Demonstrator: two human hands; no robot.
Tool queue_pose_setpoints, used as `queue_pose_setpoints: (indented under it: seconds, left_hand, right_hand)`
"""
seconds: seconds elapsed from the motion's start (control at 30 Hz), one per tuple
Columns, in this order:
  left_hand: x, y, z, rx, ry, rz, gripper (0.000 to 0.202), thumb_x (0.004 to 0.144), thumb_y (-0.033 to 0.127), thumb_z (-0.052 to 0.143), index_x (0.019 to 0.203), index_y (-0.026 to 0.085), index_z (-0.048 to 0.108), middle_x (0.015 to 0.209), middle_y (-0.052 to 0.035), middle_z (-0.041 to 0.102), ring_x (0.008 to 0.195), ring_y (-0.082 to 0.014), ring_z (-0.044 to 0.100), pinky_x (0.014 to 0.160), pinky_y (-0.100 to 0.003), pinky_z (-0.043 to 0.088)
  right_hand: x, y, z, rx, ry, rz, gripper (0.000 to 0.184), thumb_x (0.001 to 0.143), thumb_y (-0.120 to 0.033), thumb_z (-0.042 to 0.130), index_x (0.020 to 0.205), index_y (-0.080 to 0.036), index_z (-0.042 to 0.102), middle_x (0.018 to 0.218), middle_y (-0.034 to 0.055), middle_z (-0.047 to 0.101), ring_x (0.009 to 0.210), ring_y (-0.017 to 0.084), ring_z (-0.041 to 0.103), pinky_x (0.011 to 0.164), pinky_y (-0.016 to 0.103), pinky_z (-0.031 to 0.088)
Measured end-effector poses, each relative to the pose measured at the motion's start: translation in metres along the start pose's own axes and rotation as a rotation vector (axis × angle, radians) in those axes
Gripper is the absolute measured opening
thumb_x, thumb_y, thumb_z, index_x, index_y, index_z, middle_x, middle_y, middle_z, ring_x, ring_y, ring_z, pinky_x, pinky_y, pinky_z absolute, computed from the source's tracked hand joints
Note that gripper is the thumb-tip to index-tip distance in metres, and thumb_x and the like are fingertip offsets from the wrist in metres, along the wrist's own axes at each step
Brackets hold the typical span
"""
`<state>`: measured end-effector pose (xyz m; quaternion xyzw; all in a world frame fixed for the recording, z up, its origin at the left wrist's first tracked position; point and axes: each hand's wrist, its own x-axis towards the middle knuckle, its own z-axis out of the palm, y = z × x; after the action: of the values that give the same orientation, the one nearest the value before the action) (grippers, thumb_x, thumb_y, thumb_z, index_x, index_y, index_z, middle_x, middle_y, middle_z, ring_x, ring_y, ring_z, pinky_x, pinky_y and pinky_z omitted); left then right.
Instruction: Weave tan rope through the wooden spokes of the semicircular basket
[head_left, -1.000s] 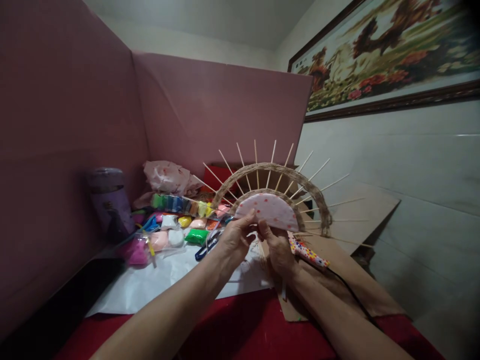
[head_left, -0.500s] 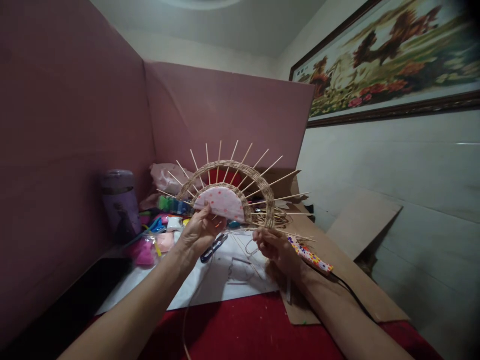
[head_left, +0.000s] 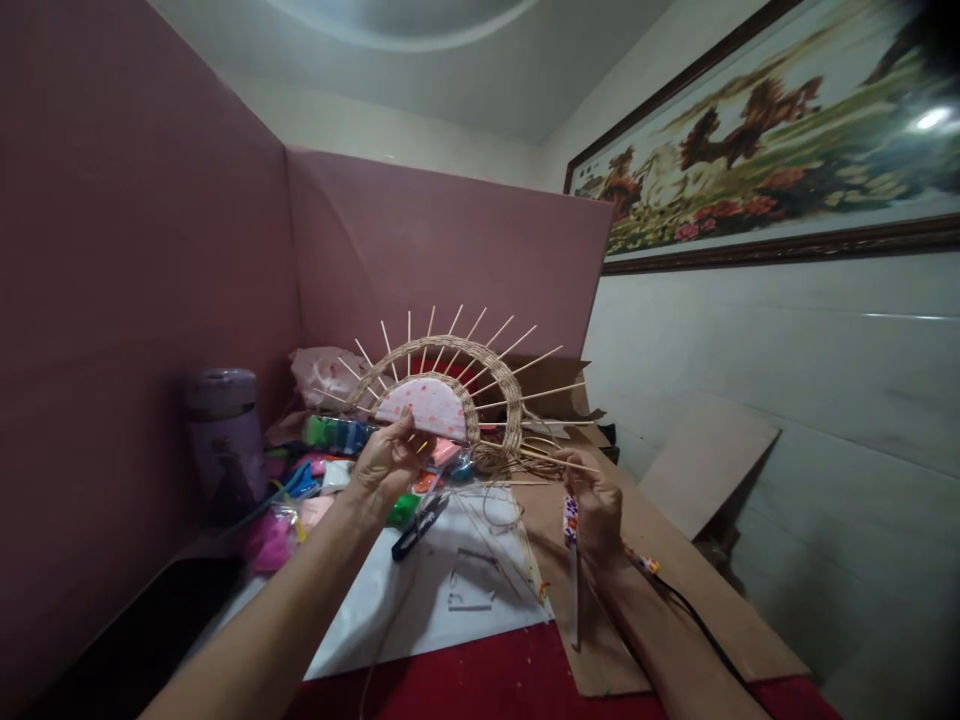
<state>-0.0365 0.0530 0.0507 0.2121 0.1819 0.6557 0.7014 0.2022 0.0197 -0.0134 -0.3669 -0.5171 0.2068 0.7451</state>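
My left hand [head_left: 394, 455] grips the lower edge of a fan-shaped woven piece, thumb on its front. At the centre is a pink dotted half-round panel [head_left: 431, 405]. Thin wooden sticks [head_left: 496, 378] radiate from it through two tan woven bands, the outer band [head_left: 514, 400] set apart from the inner. My right hand [head_left: 592, 500] is closed in a pinch by the lowest stick at the right end, apparently on tan twine [head_left: 536, 415] running from the outer band; its fingertips partly hide the contact. More twine loops [head_left: 504, 508] hang below.
A purple tumbler [head_left: 223, 440] stands left, beside colourful bagged clay [head_left: 277, 535]. A dark blue-handled tool [head_left: 420, 528] lies on white paper [head_left: 375, 610]. Under my right arm are cardboard [head_left: 705, 610] and a floral-patterned tool [head_left: 643, 562] with a black cable. Pink panels [head_left: 450, 240] stand behind.
My right hand has moved right, away from the outer band's end to the tip of the lowest stick. The woven piece stays in my left hand; the view has tilted slightly up.
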Motion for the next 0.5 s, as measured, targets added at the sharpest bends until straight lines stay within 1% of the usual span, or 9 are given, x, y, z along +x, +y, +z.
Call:
queue_pose_setpoints:
  seconds: [0.03, 0.1, 0.17, 0.23, 0.3, 0.33, 0.37, 0.43, 0.5]
  left_hand:
    - [0.003, 0.000, 0.001, 0.005, 0.006, -0.001, 0.007, 0.077, 0.008, 0.054, 0.075, 0.014, 0.058, 0.064, -0.0026, 0.064, 0.063, -0.0143, 0.063, 0.061, -0.027, 0.052]
    - [0.009, 0.000, 0.002, 0.012, 0.004, -0.012, 0.008, 0.076, 0.007, 0.054, 0.075, 0.014, 0.058, 0.065, -0.0025, 0.064, 0.063, -0.0147, 0.063, 0.061, -0.028, 0.052]
    - [0.015, -0.002, 0.001, 0.016, -0.014, -0.027, 0.008, 0.076, 0.007, 0.054, 0.076, 0.014, 0.058, 0.066, -0.0027, 0.065, 0.064, -0.0145, 0.063, 0.062, -0.029, 0.052]
    - [0.019, -0.004, -0.001, 0.016, -0.045, -0.033, 0.008, 0.075, 0.007, 0.055, 0.077, 0.014, 0.058, 0.069, -0.0037, 0.066, 0.065, -0.0146, 0.064, 0.064, -0.029, 0.052]
    - [0.022, -0.007, -0.004, 0.019, -0.057, -0.047, 0.008, 0.076, 0.008, 0.054, 0.079, 0.014, 0.058, 0.071, -0.0048, 0.067, 0.068, -0.0155, 0.064, 0.065, -0.030, 0.053]
    - [0.023, -0.008, -0.006, 0.021, -0.050, -0.057, 0.008, 0.077, 0.008, 0.054, 0.080, 0.014, 0.059, 0.072, -0.0051, 0.067, 0.070, -0.0160, 0.065, 0.066, -0.031, 0.053]
    - [0.024, -0.009, -0.008, 0.020, -0.036, -0.068, 0.009, 0.078, 0.008, 0.053, 0.081, 0.014, 0.058, 0.073, -0.0053, 0.067, 0.070, -0.0163, 0.065, 0.067, -0.031, 0.053]
    - [0.025, -0.010, -0.011, 0.009, -0.002, -0.084, 0.011, 0.079, 0.007, 0.051, 0.082, 0.014, 0.058, 0.075, -0.0055, 0.068, 0.071, -0.0165, 0.065, 0.067, -0.032, 0.054]
    - [0.025, -0.011, -0.014, -0.008, 0.026, -0.086, 0.013, 0.079, 0.006, 0.050, 0.083, 0.014, 0.058, 0.077, -0.0057, 0.068, 0.071, -0.0164, 0.065, 0.068, -0.032, 0.054]
  right_hand:
    - [0.001, -0.002, 0.001, 0.022, 0.011, -0.028, 0.021, 0.075, -0.037, 0.059, 0.083, -0.018, 0.061, 0.089, 0.0047, 0.060, 0.078, 0.016, 0.053, 0.071, 0.029, 0.041]
    - [0.001, -0.007, 0.005, 0.093, -0.026, -0.032, 0.027, 0.076, -0.035, 0.057, 0.098, -0.020, 0.056, 0.106, 0.0072, 0.058, 0.096, 0.020, 0.052, 0.085, 0.035, 0.038]
    - [-0.003, -0.013, 0.011, 0.168, -0.120, 0.019, 0.039, 0.080, -0.038, 0.051, 0.115, -0.020, 0.048, 0.115, 0.0096, 0.054, 0.104, 0.022, 0.050, 0.092, 0.040, 0.035]
    - [-0.009, -0.017, 0.017, 0.233, -0.195, 0.077, 0.043, 0.080, -0.041, 0.050, 0.119, -0.021, 0.046, 0.112, 0.0092, 0.056, 0.103, 0.022, 0.051, 0.092, 0.040, 0.036]
    - [-0.016, -0.018, 0.021, 0.265, -0.253, 0.223, 0.036, 0.080, -0.038, 0.053, 0.112, -0.022, 0.051, 0.094, 0.0059, 0.060, 0.087, 0.018, 0.056, 0.082, 0.034, 0.042]
    - [-0.018, -0.017, 0.022, 0.285, -0.257, 0.284, 0.031, 0.079, -0.036, 0.055, 0.106, -0.022, 0.054, 0.078, 0.0024, 0.059, 0.071, 0.015, 0.055, 0.069, 0.029, 0.045]
    - [-0.021, -0.016, 0.023, 0.314, -0.238, 0.347, 0.028, 0.079, -0.035, 0.056, 0.103, -0.022, 0.054, 0.065, -0.0017, 0.053, 0.056, 0.012, 0.049, 0.056, 0.024, 0.042]
    - [-0.024, -0.013, 0.023, 0.343, -0.196, 0.424, 0.023, 0.077, -0.038, 0.057, 0.092, -0.021, 0.055, 0.051, -0.0073, 0.036, 0.041, 0.007, 0.029, 0.039, 0.019, 0.027]
    - [-0.026, -0.010, 0.023, 0.303, -0.160, 0.447, 0.024, 0.077, -0.042, 0.056, 0.084, -0.019, 0.056, 0.048, -0.0087, 0.027, 0.040, 0.006, 0.019, 0.037, 0.018, 0.016]
